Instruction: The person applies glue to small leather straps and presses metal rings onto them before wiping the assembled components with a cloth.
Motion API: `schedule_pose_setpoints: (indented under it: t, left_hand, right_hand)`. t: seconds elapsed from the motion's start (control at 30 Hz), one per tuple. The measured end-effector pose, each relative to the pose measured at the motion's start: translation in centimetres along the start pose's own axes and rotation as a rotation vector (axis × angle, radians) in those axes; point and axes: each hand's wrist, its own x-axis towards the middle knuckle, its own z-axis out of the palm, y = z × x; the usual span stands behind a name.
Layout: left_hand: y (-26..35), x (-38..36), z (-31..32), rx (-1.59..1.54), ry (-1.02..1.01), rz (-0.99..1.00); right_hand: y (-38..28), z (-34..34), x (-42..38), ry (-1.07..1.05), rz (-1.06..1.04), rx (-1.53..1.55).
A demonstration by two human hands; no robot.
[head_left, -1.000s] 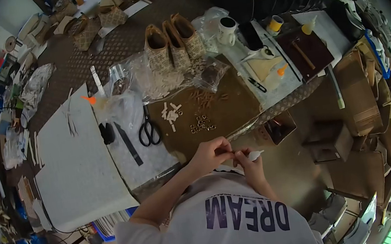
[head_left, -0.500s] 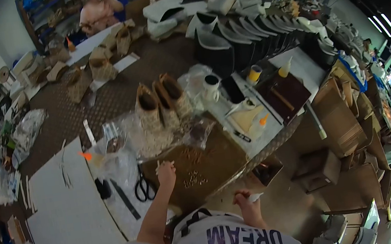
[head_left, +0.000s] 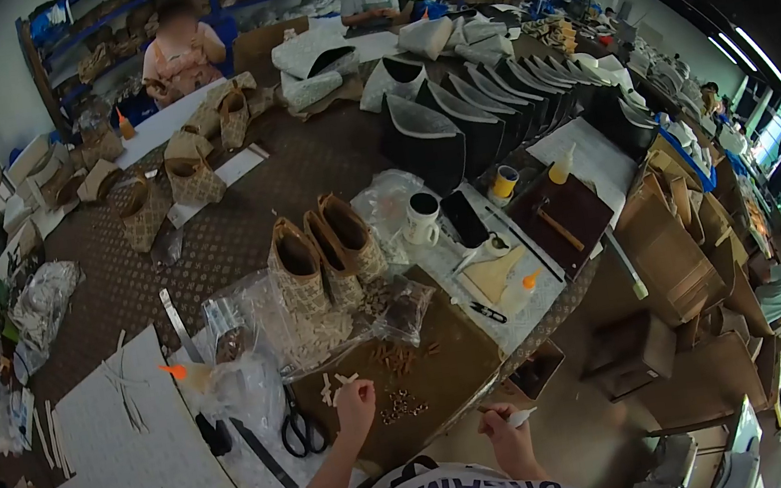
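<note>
My left hand (head_left: pixel 355 407) is over the brown mat (head_left: pixel 457 350), fingers curled and pressed together beside small cream-coloured strips (head_left: pixel 329 391). Whether a strip is between the fingertips is hidden. Small brown pieces (head_left: pixel 405 356) and small metal-looking rings (head_left: pixel 403 406) lie in loose piles right of this hand. Past the front edge of the table, close to my body, my right hand (head_left: pixel 508 433) is closed around a small white object with a pointed tip (head_left: pixel 521 417). Black-handled scissors (head_left: pixel 304 433) lie left of the mat.
Patterned boots (head_left: pixel 302 275) stand behind the mat, near a bag of dark pieces (head_left: pixel 405 311). A white mug (head_left: pixel 422 219), a phone (head_left: pixel 464 219) and a hammer (head_left: pixel 562 229) are to the right. White sheets (head_left: pixel 139 453) cover the left. Two people sit across the table.
The camera view has tilted up, so the table appears lower. My left hand has shifted only slightly near the cream strips. The white pointed object stays in my right hand.
</note>
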Motion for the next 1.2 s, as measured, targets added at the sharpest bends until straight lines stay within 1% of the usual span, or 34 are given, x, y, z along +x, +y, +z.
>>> schedule_pose_setpoints:
  t: [0.1,0.13,0.23,0.3,0.33,0.43,0.47,0.57,0.67,0.77,0.9,1.0,1.1,1.2]
  left_hand:
    - [4.6,-2.1,0.7,-0.570,-0.196,-0.228]
    - [6.0,-2.4,1.1,-0.758,-0.271,-0.294]
    - [10.5,-4.3,1.6,-0.708,-0.413,-0.149]
    - [13.4,-5.7,0.7,-0.793,-0.553,-0.150]
    - [14.6,-6.2,0.4,-0.834,-0.620,-0.138]
    - [16.4,-8.2,1.0,-0.913,-0.663,-0.158]
    - [16.7,-8.9,1.4,-0.961,-0.673,-0.200]
    - [18.4,-11.2,2.1,-0.952,-0.661,-0.214]
    - [19.2,-13.3,3.2,-0.906,-0.630,-0.185]
    - [22.4,-15.4,2.7,-0.795,-0.732,-0.285]
    - [22.5,-17.7,4.5,-0.781,-0.851,-0.218]
    - [23.2,-19.6,5.0,-0.813,-0.931,-0.297]
    - [22.7,-21.8,6.4,-0.779,-0.944,-0.199]
    - [22.8,-23.9,7.4,-0.814,-0.899,-0.275]
  right_hand:
    - [0.6,0.7,0.2,-0.007,-0.004,0.034]
    - [0.6,0.8,0.4,-0.001,-0.005,0.004]
    - [1.0,0.4,0.1,0.024,-0.004,-0.065]
    - [0.3,0.4,-0.3,0.037,-0.013,-0.104]
    - [0.8,-0.4,-0.4,0.046,-0.041,-0.064]
    - [0.1,-1.5,-1.7,0.047,-0.019,-0.005]
    - [0.3,-2.7,-2.0,-0.023,-0.026,0.019]
    - [-1.2,-3.6,-3.9,-0.016,0.049,-0.038]
    - [-2.0,-5.9,-6.0,-0.044,0.063,-0.021]
    - [-2.4,-8.7,-7.7,-0.035,0.062,0.002]
    - [-3.9,-10.8,-10.4,-0.052,0.073,0.046]
    - [-3.8,-13.0,-11.8,-0.088,0.048,0.037]
    - [-3.9,-14.4,-13.0,-0.094,0.047,0.051]
    - [-4.3,-15.7,-14.0,-0.088,0.099,0.064]
